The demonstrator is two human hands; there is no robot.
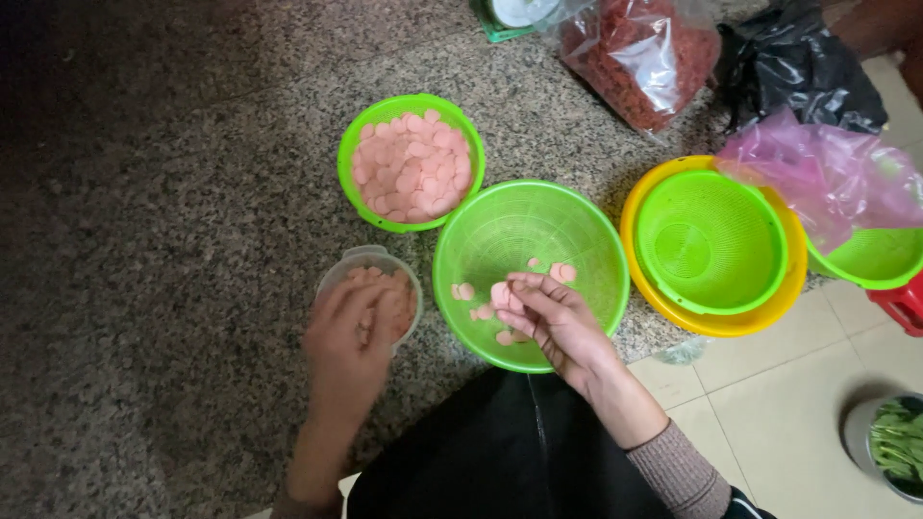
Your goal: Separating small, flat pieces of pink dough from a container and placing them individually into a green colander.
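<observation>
From the head camera I look straight down on a speckled granite counter (192,192). My left hand (348,332) reaches into a small clear plastic tub (370,261) that stands near the counter's front edge; the fingers are curled down among the pink slices inside, but I cannot tell whether they are actually pinching any. My right hand (553,322) is inside the large green strainer bowl (531,231), which sits at the front edge just right of the tub, and its fingertips are pinched around a pink sausage slice (500,293). A few more loose slices (562,272) lie scattered on the floor of that bowl.

Farther back on the counter, touching the big bowl's rim, stands a smaller green basket (348,154) filled nearly level with the same pink rounds. At the counter's right edge a green colander (710,240) nests inside a yellow basin (716,322), with a crumpled pink plastic bag (827,173) lying over another green bowl (870,259) just beside it. At the back edge I see a clear bag of red dried pieces (639,53) and a black bag (798,67).
</observation>
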